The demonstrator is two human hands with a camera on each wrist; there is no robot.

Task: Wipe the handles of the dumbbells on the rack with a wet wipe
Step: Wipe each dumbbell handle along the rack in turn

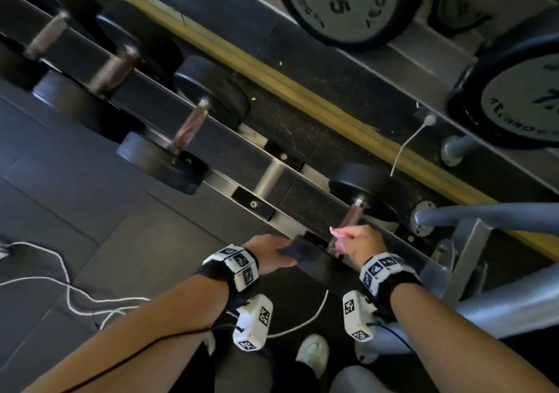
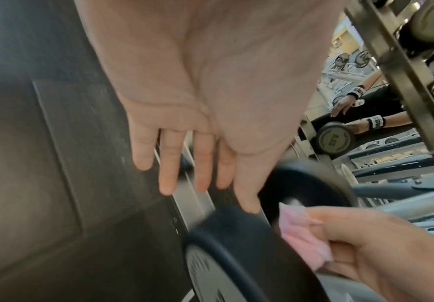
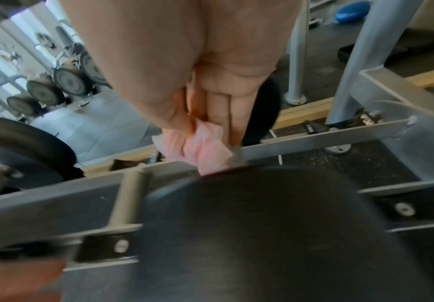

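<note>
The wet wipe (image 1: pixel 338 235) is pale pink, and the dumbbell (image 1: pixel 360 193) has black ends and a brownish handle. The rack (image 1: pixel 272 175) is grey metal, the floor (image 1: pixel 75 187) dark grey, with a yellow strip (image 1: pixel 272 81) behind. White wristbands (image 1: pixel 239 264) carry black square-code patterns.

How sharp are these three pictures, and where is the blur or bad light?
Head view: dim, upper-left dumbbell handles smeared, nearer right hand and pink wet wipe fairly crisp. Left wrist view: open left hand clear, black dumbbell end streaked. Right wrist view: soft throughout, bright washed-out mirror at left, dark dumbbell end a featureless blur.
</note>
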